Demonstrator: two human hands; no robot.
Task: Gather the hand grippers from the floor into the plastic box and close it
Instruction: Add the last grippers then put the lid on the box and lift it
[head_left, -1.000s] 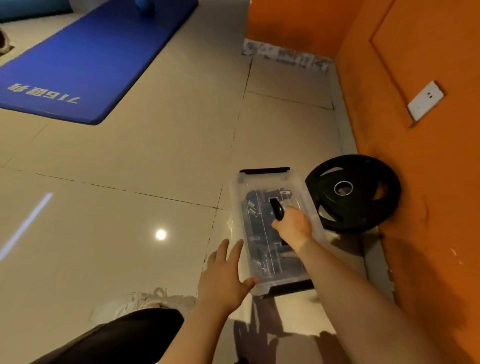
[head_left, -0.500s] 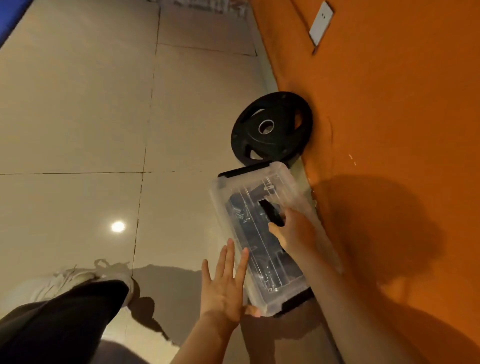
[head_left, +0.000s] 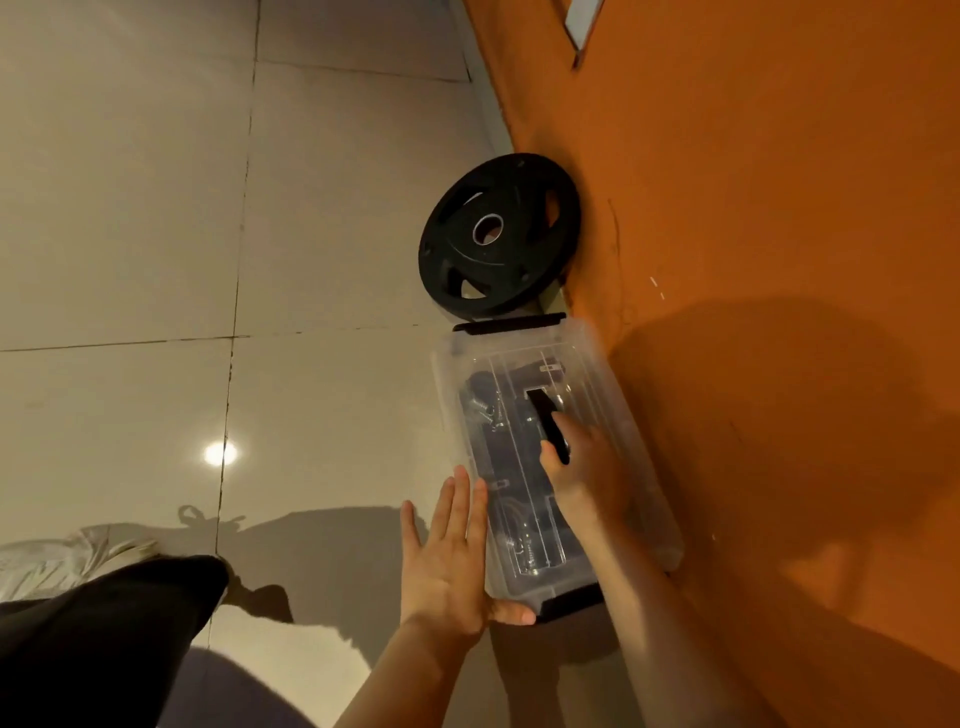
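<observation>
Hands (head_left: 584, 470) still on the plastic box (head_left: 597, 364), now beside the wall (head_left: 753, 260).

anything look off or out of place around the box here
Nothing looks spilled or damaged. The plastic box lies on the floor beside the orange wall, lid on, hand grippers inside. The weight plate leans against the wall.

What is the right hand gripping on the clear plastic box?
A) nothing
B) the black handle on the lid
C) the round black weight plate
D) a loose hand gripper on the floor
B: the right hand curls round the black handle on the lid of the clear plastic box.
</observation>
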